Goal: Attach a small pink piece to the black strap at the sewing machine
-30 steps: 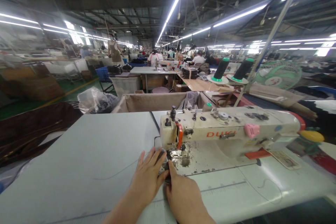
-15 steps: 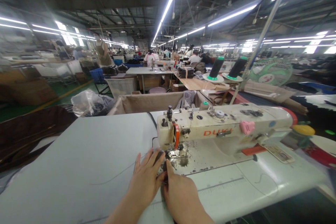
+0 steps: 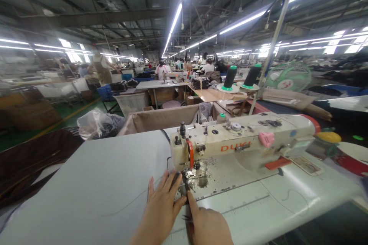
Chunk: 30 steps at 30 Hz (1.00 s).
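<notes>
A white sewing machine (image 3: 244, 143) with orange lettering stands before me. A narrow dark strip (image 3: 186, 186) lies under its presser foot (image 3: 192, 174) and runs toward me. My left hand (image 3: 162, 206) lies flat to the left of the strip, fingers spread, fingertips close to the foot and thumb toward the strip. My right hand (image 3: 211, 224) is on the other side, its index finger stretched out and touching the strip. Its other fingers are curled. Dark pointed ends (image 3: 187, 218) stick out at its left side; what they belong to is hidden.
Loose thread (image 3: 129, 203) trails over the pale tabletop (image 3: 86, 183). Behind the table stand a fabric-lined bin (image 3: 161, 116) and a plastic bag (image 3: 99, 122). Black thread cones (image 3: 230, 78) and a green fan (image 3: 289, 77) are at the back right. Other people work farther off.
My right hand has shifted slightly down and right, away from the left thumb, uncovering more of the dark strip and the pointed ends. The view has tilted a little.
</notes>
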Each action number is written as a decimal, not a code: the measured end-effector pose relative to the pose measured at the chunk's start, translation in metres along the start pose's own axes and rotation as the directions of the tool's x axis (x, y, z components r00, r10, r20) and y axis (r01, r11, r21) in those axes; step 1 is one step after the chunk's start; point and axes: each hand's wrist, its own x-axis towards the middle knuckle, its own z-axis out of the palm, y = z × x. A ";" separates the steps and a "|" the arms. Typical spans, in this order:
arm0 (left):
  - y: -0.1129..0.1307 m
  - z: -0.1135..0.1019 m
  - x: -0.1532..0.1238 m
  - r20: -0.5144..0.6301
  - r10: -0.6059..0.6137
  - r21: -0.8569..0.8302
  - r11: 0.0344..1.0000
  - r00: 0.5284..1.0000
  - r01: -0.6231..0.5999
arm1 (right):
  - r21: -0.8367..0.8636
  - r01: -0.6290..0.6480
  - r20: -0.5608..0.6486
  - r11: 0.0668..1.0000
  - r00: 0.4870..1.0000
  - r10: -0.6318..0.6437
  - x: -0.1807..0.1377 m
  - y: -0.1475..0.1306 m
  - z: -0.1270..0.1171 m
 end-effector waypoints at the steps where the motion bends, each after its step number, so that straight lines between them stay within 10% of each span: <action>1: -0.001 0.003 -0.001 -0.018 0.011 0.006 1.000 1.000 -0.011 | 0.008 0.006 0.006 1.000 1.000 -0.006 0.000 0.000 -0.002; 18: -0.012 0.028 -0.009 -0.161 0.075 0.034 0.997 0.984 -0.071 | 0.033 -0.050 0.169 0.998 0.985 0.044 0.001 -0.015 -0.058; 30: -0.029 0.028 0.025 -0.134 -0.171 -0.107 0.982 0.976 0.158 | 0.058 -0.017 -0.037 0.998 0.999 0.019 0.008 -0.001 -0.002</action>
